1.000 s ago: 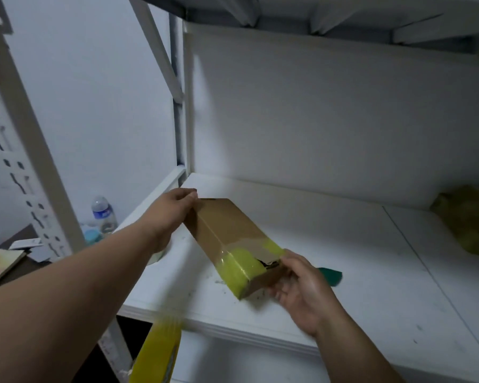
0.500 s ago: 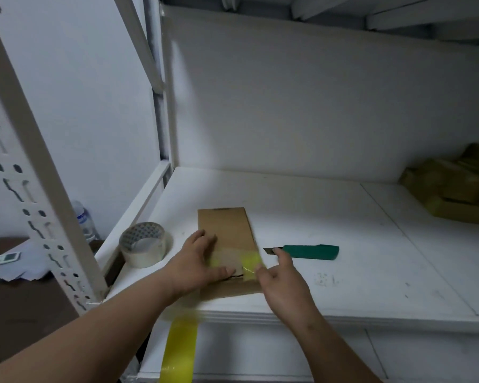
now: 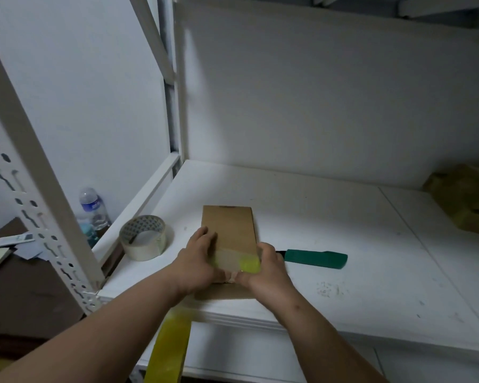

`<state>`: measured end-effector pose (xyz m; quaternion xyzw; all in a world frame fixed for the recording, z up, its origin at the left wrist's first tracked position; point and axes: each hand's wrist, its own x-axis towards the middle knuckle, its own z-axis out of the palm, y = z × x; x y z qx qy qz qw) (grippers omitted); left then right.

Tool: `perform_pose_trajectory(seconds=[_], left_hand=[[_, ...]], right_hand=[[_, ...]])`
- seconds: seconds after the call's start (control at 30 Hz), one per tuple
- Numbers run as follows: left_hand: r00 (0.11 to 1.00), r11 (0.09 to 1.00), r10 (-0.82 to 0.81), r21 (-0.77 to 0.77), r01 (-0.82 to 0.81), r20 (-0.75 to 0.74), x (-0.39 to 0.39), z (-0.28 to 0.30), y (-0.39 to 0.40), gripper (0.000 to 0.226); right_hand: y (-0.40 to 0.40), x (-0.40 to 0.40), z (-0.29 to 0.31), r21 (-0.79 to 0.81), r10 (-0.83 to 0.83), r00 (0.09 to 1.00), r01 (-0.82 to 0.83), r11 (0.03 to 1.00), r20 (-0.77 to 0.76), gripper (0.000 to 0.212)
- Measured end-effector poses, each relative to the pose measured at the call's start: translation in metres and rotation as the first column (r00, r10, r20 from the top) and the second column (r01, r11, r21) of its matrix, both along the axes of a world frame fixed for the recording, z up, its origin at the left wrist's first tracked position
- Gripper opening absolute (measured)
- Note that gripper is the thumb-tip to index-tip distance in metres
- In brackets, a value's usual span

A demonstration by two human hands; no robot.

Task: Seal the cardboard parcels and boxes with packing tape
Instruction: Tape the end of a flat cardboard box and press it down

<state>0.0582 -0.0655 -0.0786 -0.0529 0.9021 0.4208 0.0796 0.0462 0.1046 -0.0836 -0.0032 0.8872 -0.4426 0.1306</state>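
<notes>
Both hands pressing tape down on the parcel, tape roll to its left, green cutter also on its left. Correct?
Not quite. The head view shows the green cutter right of the parcel, beside the right hand. Left hand and tape roll are as stated.

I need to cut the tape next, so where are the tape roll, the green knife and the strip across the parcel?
tape roll point(image 3: 143, 238), head view, on its outer side wall.
green knife point(image 3: 315, 259), head view, middle of the green handle.
tape strip point(image 3: 239, 261), head view, on the strip across the parcel's top.
</notes>
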Motion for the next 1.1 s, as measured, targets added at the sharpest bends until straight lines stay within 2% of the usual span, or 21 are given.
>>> perform_pose_trajectory(seconds=[0.17,0.23,0.37,0.43,0.5,0.57,0.63,0.7,0.77,0.83,0.9,1.03,1.1], left_hand=[[0.999,1.000,0.009,-0.020,-0.009,0.034,0.000,0.001,0.008,0.099],[0.999,0.999,-0.013,0.032,0.012,0.040,0.002,0.000,0.004,0.097],[0.997,0.965,-0.044,0.260,0.024,0.069,0.007,-0.004,-0.008,0.089],[0.998,0.925,-0.010,0.379,-0.014,0.063,0.007,-0.007,-0.009,0.078],[0.997,0.867,0.040,0.494,-0.065,0.061,0.004,-0.007,-0.010,0.070],[0.996,0.820,0.063,0.565,-0.092,0.070,-0.001,-0.007,-0.012,0.065],[0.995,0.804,0.077,0.586,-0.103,0.068,-0.006,-0.006,-0.012,0.062],[0.993,0.786,0.108,0.607,-0.120,0.056,-0.011,-0.006,-0.013,0.060],[0.985,0.773,0.162,0.613,-0.164,0.060,-0.010,-0.004,-0.016,0.057],[0.975,0.798,0.219,0.567,-0.205,0.044,-0.005,-0.001,-0.022,0.049],[0.966,0.838,0.257,0.498,-0.223,0.000,0.002,0.001,-0.031,0.041],[0.953,0.875,0.296,0.419,-0.242,-0.068,0.018,0.001,-0.048,0.037],[0.950,0.890,0.301,0.385,-0.246,-0.089,0.025,-0.001,-0.053,0.035]], right_hand=[[-0.004,-0.006,0.004,0.001,0.019,0.999,-0.019,1.000,0.042,0.087],[-0.001,-0.006,0.001,-0.021,0.050,0.997,-0.049,0.999,0.055,0.088],[0.009,-0.004,-0.004,-0.140,0.079,0.992,-0.065,0.988,0.096,0.084],[0.010,-0.004,-0.006,-0.197,0.057,0.994,-0.037,0.980,0.098,0.081],[0.007,-0.005,-0.005,-0.183,0.029,0.995,-0.011,0.983,0.095,0.078],[0.002,-0.006,-0.004,-0.158,-0.001,0.996,0.016,0.987,0.094,0.070],[-0.001,-0.009,-0.001,-0.223,-0.042,0.995,0.061,0.973,0.088,0.043],[0.000,-0.010,0.004,-0.304,-0.145,0.989,0.150,0.941,0.038,0.022],[0.004,-0.011,0.003,-0.336,-0.309,0.945,0.259,0.906,-0.104,0.009],[0.001,-0.007,0.005,-0.355,-0.397,0.894,0.309,0.882,-0.209,0.019],[-0.006,0.000,0.005,-0.345,-0.400,0.875,0.300,0.889,-0.272,0.034],[-0.023,0.016,0.003,-0.228,-0.298,0.876,0.223,0.948,-0.379,0.035],[-0.033,0.023,-0.003,-0.167,-0.260,0.830,0.202,0.965,-0.494,0.036]])
